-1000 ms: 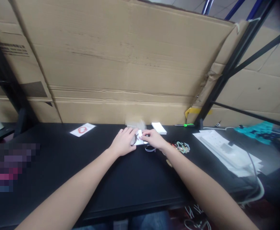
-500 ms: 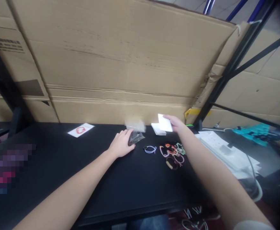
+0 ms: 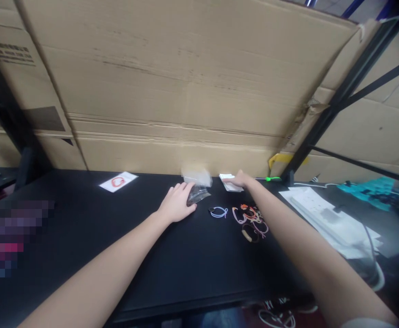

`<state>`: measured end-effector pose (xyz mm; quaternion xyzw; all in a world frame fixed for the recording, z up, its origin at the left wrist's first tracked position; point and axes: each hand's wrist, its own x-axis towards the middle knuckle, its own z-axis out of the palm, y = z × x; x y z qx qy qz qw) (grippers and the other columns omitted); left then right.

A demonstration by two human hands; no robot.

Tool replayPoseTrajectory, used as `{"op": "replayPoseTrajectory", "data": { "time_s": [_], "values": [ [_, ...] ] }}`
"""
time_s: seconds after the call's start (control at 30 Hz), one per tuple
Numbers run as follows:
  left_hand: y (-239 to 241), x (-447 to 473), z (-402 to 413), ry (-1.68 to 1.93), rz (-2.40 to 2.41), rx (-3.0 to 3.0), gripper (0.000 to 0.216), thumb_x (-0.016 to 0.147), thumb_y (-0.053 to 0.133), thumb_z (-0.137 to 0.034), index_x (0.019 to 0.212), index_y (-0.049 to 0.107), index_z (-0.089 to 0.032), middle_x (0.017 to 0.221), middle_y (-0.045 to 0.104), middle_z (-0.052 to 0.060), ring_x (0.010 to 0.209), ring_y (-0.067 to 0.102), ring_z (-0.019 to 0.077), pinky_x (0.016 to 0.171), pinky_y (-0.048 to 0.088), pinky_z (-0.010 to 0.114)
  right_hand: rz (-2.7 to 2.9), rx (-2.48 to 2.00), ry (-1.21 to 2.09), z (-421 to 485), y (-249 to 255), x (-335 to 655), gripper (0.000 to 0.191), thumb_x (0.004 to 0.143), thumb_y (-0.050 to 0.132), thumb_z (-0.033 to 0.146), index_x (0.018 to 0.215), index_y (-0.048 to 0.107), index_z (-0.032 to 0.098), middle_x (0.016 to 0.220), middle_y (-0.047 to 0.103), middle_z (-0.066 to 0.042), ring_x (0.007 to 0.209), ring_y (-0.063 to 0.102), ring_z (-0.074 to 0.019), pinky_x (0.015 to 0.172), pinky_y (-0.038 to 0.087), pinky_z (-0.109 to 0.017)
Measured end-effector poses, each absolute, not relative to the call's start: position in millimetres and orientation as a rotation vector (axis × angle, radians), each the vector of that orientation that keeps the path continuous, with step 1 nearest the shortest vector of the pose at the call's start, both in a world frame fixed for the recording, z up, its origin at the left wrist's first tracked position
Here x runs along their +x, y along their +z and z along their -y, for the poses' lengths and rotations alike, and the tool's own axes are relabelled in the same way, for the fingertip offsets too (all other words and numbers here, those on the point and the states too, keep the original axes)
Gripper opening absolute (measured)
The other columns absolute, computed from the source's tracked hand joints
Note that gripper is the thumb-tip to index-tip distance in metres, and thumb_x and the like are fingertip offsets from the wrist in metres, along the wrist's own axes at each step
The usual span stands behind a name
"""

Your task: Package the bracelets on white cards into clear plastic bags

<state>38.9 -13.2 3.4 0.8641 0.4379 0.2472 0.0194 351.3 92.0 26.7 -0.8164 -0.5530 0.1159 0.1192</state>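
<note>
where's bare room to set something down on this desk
Bare tabletop lies in front of the cord bracelets, beside the left forearm. Another patch sits between the red-marked card and the left hand. It's crowded at the back: clear plastic bag, white cards under the right hand.

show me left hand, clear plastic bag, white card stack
left hand (image 3: pixel 177 203), head view, back of hand
clear plastic bag (image 3: pixel 195 178), head view, upper part
white card stack (image 3: pixel 231 187), head view, near corner
</note>
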Motion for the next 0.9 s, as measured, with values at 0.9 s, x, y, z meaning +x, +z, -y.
{"op": "replayPoseTrajectory", "data": {
  "time_s": [0.9],
  "values": [
    [8.4,38.1,18.1,0.735,-1.297,2.702,0.067,0.076,0.057,-0.035,0.136,0.031,-0.026,0.121,0.053,0.009,0.107,0.049,0.029,0.09,0.037,0.043,2.05,-1.409,0.905,17.8,51.4,269.4,0.033,0.08,0.057,0.042,0.097,0.069,0.017,0.056,0.058,0.001,0.045,0.046,-0.0099,0.046,0.036,-0.023]
  ]
}}
